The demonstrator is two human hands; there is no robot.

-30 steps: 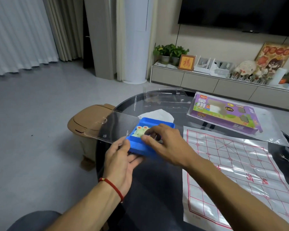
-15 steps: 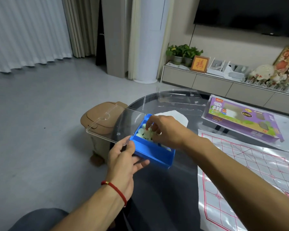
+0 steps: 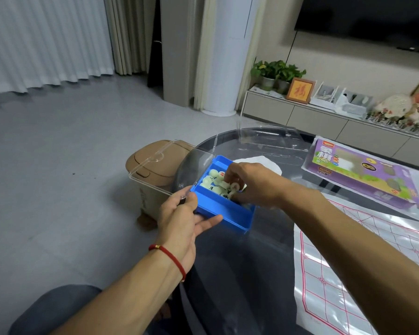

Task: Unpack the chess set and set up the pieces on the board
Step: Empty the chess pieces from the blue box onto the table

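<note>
A blue tray (image 3: pixel 224 212) with an open clear hinged lid (image 3: pixel 169 168) sits tilted at the left edge of the dark glass table (image 3: pixel 240 262). Several pale round chess pieces (image 3: pixel 212 182) lie inside it. My left hand (image 3: pixel 182 221) grips the tray's near left corner, thumb on the rim and fingers underneath. My right hand (image 3: pixel 249 183) reaches into the tray and pinches pieces in curled fingers. The white plastic board sheet (image 3: pixel 348 274) with red grid lines lies at the right.
A purple chess-set box (image 3: pixel 358 175) lies on clear plastic wrap at the far right of the table. A clear cover (image 3: pixel 269 139) and a white paper (image 3: pixel 259 163) lie behind the tray. A brown bin (image 3: pixel 155 170) stands on the floor left of the table.
My right hand has dug deeper into the tray and closed its fingers on pieces. The tray has tilted and turned slightly in my left hand. The camera has swung left.
</note>
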